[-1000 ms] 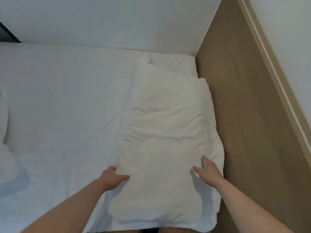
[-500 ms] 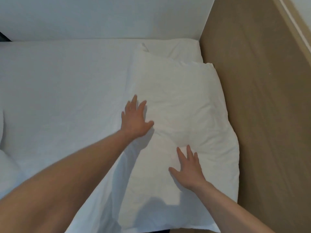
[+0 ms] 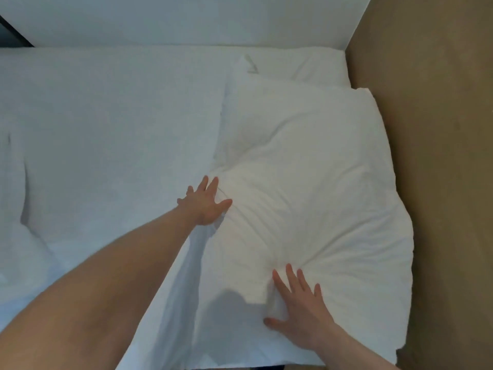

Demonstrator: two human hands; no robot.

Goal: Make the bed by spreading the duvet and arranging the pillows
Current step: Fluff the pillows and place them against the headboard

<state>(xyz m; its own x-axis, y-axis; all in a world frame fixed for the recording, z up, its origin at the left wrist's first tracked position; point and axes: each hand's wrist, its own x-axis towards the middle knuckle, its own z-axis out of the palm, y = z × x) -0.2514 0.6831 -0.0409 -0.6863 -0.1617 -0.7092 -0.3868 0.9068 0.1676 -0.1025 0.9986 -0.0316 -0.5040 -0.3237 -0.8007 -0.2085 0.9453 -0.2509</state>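
Note:
A white pillow (image 3: 314,166) lies along the right side of the bed, against the brown headboard panel. My left hand (image 3: 206,202) presses flat on the pillow's left edge with fingers spread. Nearer to me, my right hand (image 3: 296,307) presses flat on the pillow's near part, fingers straight, and creases fan out from it. A second white pillow (image 3: 301,64) shows partly behind the first, at the far corner. The white duvet (image 3: 106,134) covers the bed to the left.
The brown wooden panel (image 3: 437,156) runs down the right side. A white wall (image 3: 186,20) stands behind the bed. A fold of white bedding (image 3: 18,209) rises at the left edge.
Both hands went from the pillow's near sides onto its top. Since then my left hand has slid back toward the pillow's left edge, and the pillow is dented with more creases.

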